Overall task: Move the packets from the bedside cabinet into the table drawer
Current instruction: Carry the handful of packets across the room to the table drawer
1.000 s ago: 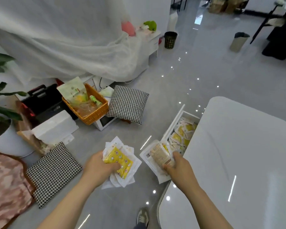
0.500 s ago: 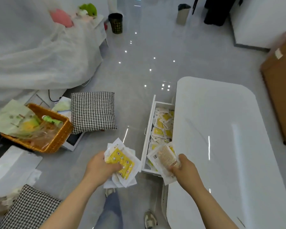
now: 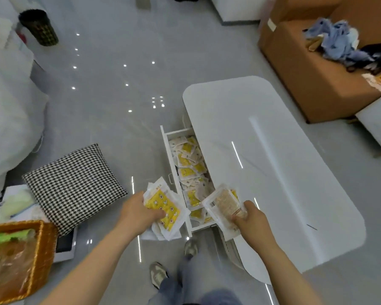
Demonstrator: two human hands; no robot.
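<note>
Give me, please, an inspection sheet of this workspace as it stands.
Surface: glossy white rounded table, its white drawer pulled open.
Job's things: yellow-and-white packets heaped in drawer.
Clutter: black-and-white houndstooth cushion, orange woven basket on floor.
Hands: left hand grips yellow packet stack; right hand grips clear beige-filled packet over drawer.
Cables: nothing seen.
Surroundings: shiny grey floor, brown cardboard box, dark wastebasket.

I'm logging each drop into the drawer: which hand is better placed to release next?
Right, probably. The right hand holds its clear packet over the open drawer; the left hand grips its yellow packets mostly outside the drawer front, over the floor.
</note>
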